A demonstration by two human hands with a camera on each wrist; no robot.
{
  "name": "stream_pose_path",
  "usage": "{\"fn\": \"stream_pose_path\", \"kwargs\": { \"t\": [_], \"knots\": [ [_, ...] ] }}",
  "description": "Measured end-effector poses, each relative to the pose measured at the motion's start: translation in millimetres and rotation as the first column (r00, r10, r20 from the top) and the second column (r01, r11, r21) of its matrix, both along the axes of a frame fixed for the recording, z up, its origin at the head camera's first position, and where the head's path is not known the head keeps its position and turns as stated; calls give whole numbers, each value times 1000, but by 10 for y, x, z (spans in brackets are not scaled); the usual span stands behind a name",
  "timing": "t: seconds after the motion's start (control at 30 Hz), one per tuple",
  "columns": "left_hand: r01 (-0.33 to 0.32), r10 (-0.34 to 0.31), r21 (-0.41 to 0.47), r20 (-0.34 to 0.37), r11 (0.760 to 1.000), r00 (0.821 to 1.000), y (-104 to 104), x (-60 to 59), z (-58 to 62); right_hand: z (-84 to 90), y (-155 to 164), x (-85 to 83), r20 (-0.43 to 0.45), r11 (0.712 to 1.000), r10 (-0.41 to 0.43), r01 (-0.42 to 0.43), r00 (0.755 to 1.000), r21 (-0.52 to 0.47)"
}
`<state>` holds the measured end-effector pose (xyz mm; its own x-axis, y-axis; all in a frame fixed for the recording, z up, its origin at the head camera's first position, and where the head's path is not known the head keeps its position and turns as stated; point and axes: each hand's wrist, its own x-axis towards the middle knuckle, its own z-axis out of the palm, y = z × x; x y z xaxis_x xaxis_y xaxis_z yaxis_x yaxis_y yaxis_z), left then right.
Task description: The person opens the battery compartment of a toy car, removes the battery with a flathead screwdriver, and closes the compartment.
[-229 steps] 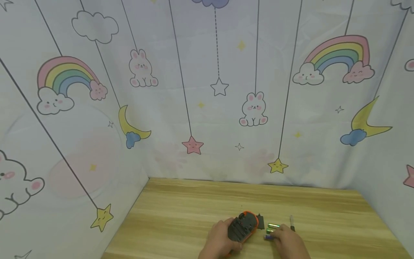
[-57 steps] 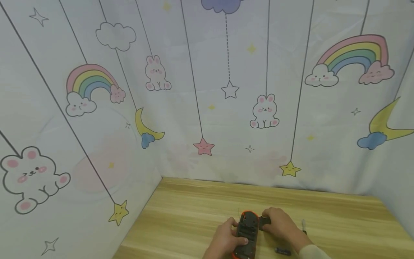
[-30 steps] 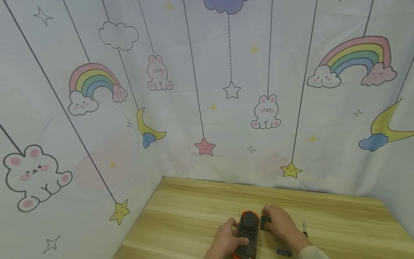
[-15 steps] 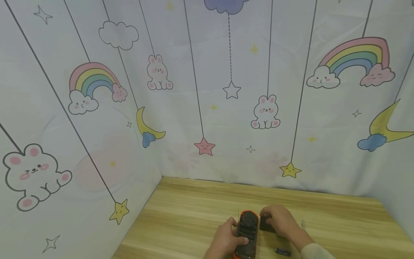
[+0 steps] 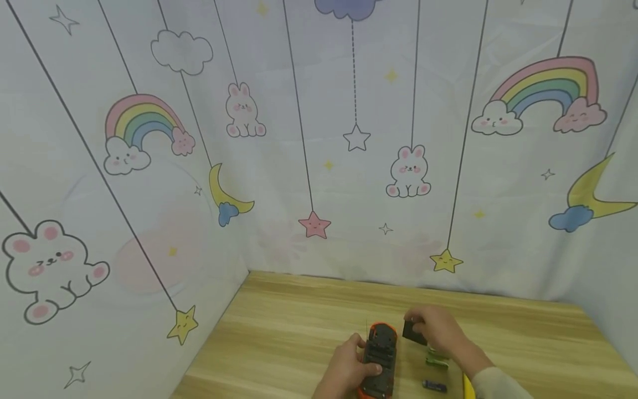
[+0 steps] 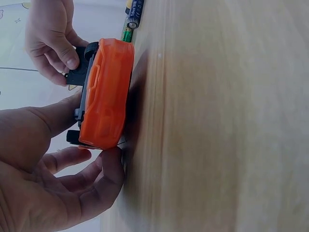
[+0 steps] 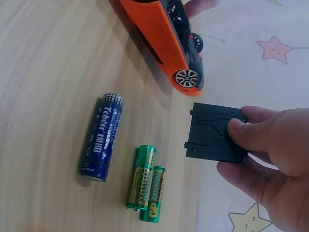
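Battery cover [image 7: 215,133]: thin, rigid plastic plate, pinched by right hand [image 7: 270,159] just beside the toy car.
Judged light and slightly slick; grip its edges, sparing the small tabs. Left hand [image 6: 53,169] clasps the upturned orange toy car [image 6: 107,94] on the counter [image 5: 299,327]; three batteries [image 7: 145,181] lie near the right hand.

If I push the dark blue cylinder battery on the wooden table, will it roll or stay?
The dark blue cylindrical battery would probably roll sideways: it lies on its round side on the smooth wooden table with nothing against it. It looks stiff and rather dense for its size. Rolling toward the two green batteries would likely stop it.
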<state>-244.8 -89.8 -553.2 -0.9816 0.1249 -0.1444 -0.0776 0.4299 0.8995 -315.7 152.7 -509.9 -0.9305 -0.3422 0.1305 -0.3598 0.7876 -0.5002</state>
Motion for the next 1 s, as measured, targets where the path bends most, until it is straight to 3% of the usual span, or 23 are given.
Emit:
{"fn": "stream_pose_path", "kwargs": {
  "t": [0.23,0.6,0.83,1.0],
  "knots": [
    [-5,5,-45,-11,999,1000,1,-29,14,88,-22,33,-12,997,62,-63,998,-46],
    [21,-21,18,-25,1000,999,-29,-3,-15,146,-218,143,49,973,136,-124,989,-196],
    [13,-15,-40,-46,999,999,-32,-18,9,114,-371,180,90,962,177,-153,980,-226],
    [25,-27,-31,-64,999,998,-25,-9,-24,88,-415,198,117,955,199,-166,973,-244]
  ]
}}
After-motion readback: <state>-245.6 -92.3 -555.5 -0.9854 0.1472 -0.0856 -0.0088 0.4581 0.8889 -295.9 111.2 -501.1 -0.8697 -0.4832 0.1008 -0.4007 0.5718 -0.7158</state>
